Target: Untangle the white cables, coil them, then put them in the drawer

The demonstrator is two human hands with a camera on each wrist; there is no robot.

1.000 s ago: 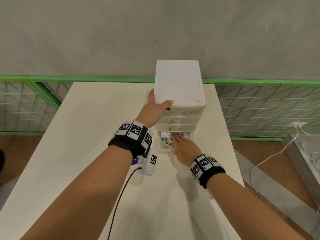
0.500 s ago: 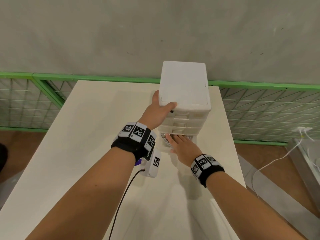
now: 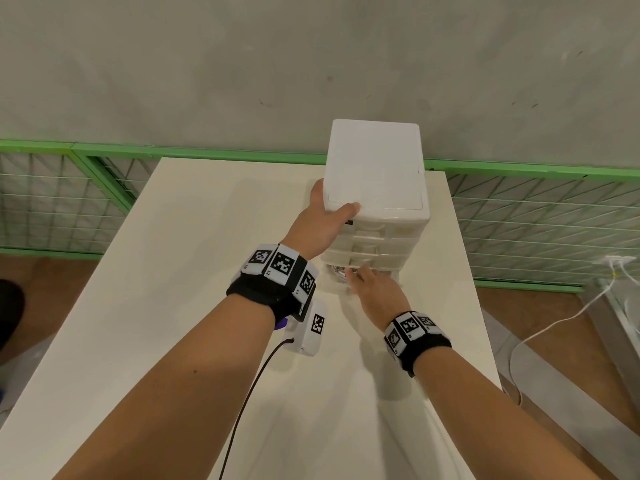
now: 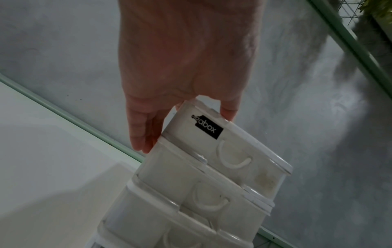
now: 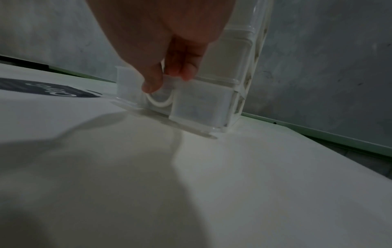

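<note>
While your left hand [image 3: 320,226] clamps the top front-left corner of the white drawer unit [image 3: 375,174], thumb laid across the lid edge and fingers flat down the left side, the unit stands upright at the far right of the cream table [image 3: 194,258]. From the left wrist view, those fingers [image 4: 141,132] lie pressed together and straight against the side wall, beside a black label [image 4: 208,128] on the top drawer front.

Your right hand [image 3: 375,292] rests at the bottom drawer [image 5: 197,102], which stands only slightly out from the unit. The right wrist view shows the thumb [image 5: 151,80] hooked down in front of the drawer's handle loop and the other fingers [image 5: 185,67] bent over the drawer's top front edge.

A coil of the white cables [image 3: 337,273] shows inside the narrow opening of that drawer, just left of your right fingertips; how much lies within cannot be told.

A loose white cord [image 3: 554,323] trails over the floor to the right, well apart from the table.
</note>
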